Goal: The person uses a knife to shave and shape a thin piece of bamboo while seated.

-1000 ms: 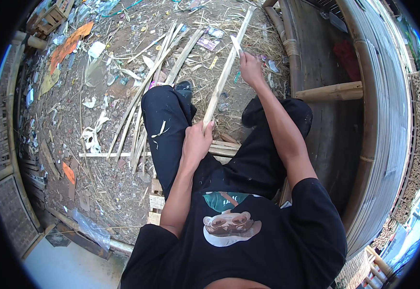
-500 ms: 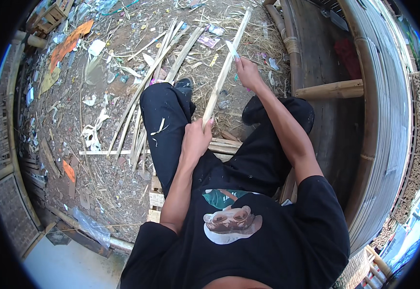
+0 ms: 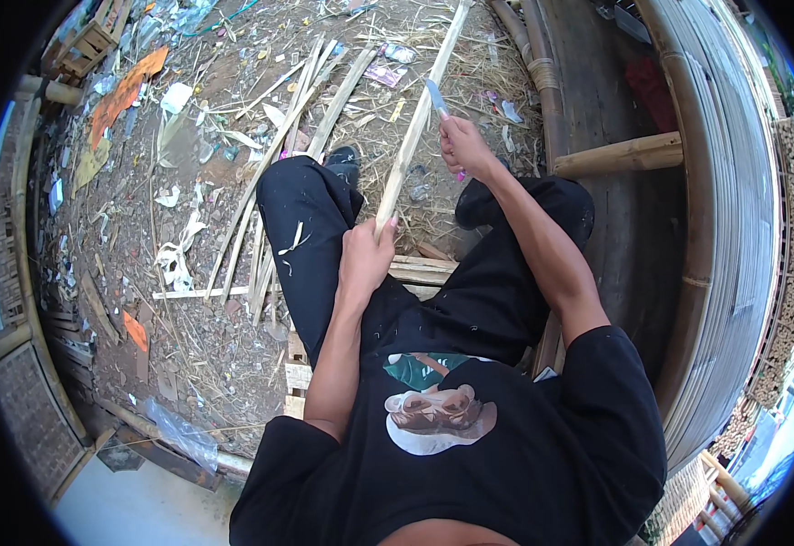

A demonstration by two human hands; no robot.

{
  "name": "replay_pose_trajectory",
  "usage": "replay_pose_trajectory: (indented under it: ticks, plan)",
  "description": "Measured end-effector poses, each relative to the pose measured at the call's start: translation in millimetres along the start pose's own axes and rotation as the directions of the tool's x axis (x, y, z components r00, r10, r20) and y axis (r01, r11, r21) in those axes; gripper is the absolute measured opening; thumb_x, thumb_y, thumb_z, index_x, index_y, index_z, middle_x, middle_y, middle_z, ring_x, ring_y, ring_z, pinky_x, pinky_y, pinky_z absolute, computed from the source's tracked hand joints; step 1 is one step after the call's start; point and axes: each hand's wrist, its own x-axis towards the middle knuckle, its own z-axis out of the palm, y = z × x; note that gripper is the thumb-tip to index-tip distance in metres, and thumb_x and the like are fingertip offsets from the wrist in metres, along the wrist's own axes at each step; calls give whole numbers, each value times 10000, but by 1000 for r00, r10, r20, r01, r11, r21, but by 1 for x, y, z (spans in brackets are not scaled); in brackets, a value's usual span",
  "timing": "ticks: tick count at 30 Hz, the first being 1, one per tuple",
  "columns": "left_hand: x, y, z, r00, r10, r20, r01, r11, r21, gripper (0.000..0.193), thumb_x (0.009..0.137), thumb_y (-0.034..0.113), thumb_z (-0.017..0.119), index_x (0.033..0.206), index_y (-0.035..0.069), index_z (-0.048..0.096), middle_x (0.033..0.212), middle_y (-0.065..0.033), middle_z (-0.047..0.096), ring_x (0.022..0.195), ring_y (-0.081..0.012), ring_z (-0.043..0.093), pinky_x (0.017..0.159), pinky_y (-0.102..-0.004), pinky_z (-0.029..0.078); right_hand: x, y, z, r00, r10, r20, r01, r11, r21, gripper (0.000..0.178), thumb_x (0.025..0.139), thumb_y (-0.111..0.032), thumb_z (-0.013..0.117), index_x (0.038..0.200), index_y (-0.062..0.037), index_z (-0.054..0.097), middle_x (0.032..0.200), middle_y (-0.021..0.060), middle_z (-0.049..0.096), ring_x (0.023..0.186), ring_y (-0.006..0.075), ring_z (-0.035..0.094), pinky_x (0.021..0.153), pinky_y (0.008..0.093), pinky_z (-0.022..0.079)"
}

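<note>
My left hand (image 3: 366,262) is closed round the near end of a long, pale bamboo strip (image 3: 415,130). The strip slants up and away to the right between my knees, its far end close to the top of the view. A knife (image 3: 435,96) is gripped in my right hand (image 3: 464,147), its blade pointing up and left against or just beside the strip's right edge; whether it touches I cannot tell. The knife's handle is hidden inside my fingers. Thin shavings (image 3: 297,238) cling to my left trouser leg.
Several bamboo strips (image 3: 270,168) lie on the littered ground left of my left knee. Orange scraps (image 3: 130,89) are farther left. On the right stands a bamboo-framed platform with a crosspiece (image 3: 617,155). A wooden crate (image 3: 90,41) sits at the far left.
The knife and my right hand have shifted slightly down toward me, and the blade's angle has changed. My left hand keeps its hold on the strip; the whole view has tilted a little.
</note>
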Motion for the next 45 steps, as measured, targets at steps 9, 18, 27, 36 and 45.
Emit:
replay_pose_trajectory:
  ticks: [9, 18, 27, 36, 45]
  plan:
    - [-1, 1, -2, 1000, -26, 8, 26, 999, 18, 409, 942, 304, 572, 787, -72, 614, 563, -189, 535, 500, -268, 546, 527, -400, 411, 10, -10, -17, 967, -190, -170, 122, 929, -348, 323, 1000, -342, 464, 854, -59, 520, 591, -16, 466, 414, 60, 375, 375, 244, 307]
    - [0, -1, -1, 1000, 2, 11, -3, 999, 35, 405, 945, 300, 571, 788, -71, 609, 563, -191, 549, 503, -273, 558, 524, -400, 414, 16, -2, -11, 912, -340, -228, 165, 815, -556, 367, 1005, -325, 429, 865, -23, 584, 592, 64, 534, 560, 165, 521, 542, 332, 417]
    - [-3, 2, -1, 1000, 7, -16, -7, 1000, 2, 401, 947, 279, 563, 765, -78, 592, 581, -224, 559, 529, -362, 579, 526, -426, 421, 33, -11, -5, 911, -401, -99, 149, 542, -827, 408, 1006, -332, 396, 863, 4, 579, 763, 224, 609, 728, 405, 587, 679, 476, 445]
    - [-5, 3, 0, 997, 44, -58, -42, 999, 28, 398, 943, 253, 567, 751, -96, 571, 579, -275, 528, 566, -432, 575, 519, -454, 414, 37, -15, -5, 916, -394, -70, 149, 498, -854, 415, 1006, -339, 396, 886, 17, 573, 797, 248, 620, 788, 436, 597, 723, 495, 454]
    - [-1, 0, 2, 999, 21, -24, -20, 999, 29, 374, 940, 239, 570, 776, -97, 592, 595, -274, 544, 577, -431, 587, 523, -450, 421, 13, -18, 4, 992, -127, -20, 59, 587, -807, 435, 1010, -357, 376, 851, 2, 564, 694, 175, 581, 654, 320, 570, 660, 440, 451]
